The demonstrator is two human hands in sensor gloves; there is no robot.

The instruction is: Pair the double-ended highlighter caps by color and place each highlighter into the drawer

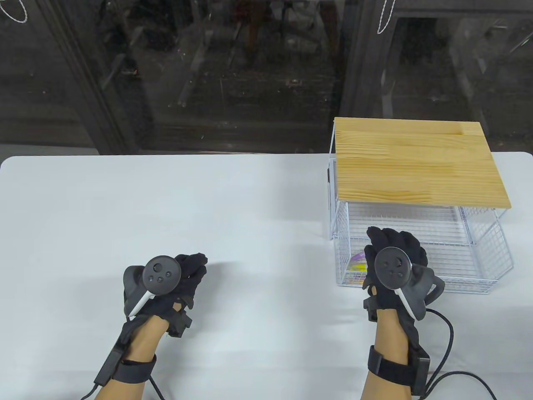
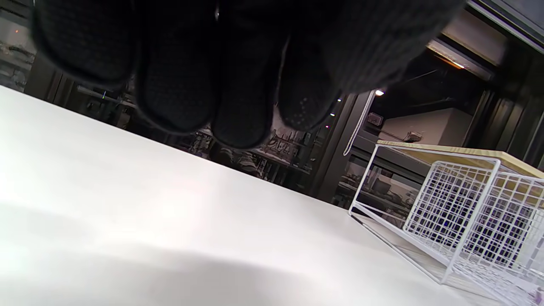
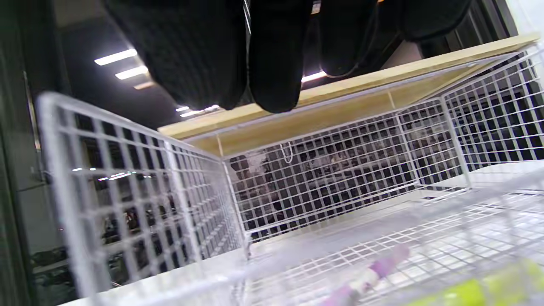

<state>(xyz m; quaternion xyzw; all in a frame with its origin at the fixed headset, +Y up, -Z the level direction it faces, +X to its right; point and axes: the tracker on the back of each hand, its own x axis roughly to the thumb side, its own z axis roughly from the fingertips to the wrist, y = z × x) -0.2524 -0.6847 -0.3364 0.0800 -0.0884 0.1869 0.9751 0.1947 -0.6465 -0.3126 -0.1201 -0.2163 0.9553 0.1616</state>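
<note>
Your right hand (image 1: pixel 393 260), lower right of the table view, hovers over the white wire-mesh drawer (image 1: pixel 479 250), fingers (image 3: pixel 276 63) relaxed, gripping nothing. Purple and yellow-green highlighters (image 1: pixel 359 266) lie in its front left corner. Your left hand (image 1: pixel 166 283), lower left, hangs above the smooth white surface (image 1: pixel 208 208), fingers loosely curled, empty. A pale wooden board (image 1: pixel 416 162) tops the frame.

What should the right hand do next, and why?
Probably lift the right hand clear of the wire drawer and then push the drawer in. Highlighters already lie inside the pulled-out drawer, the hand appears to hold nothing, and no highlighter shows on the white table.
</note>
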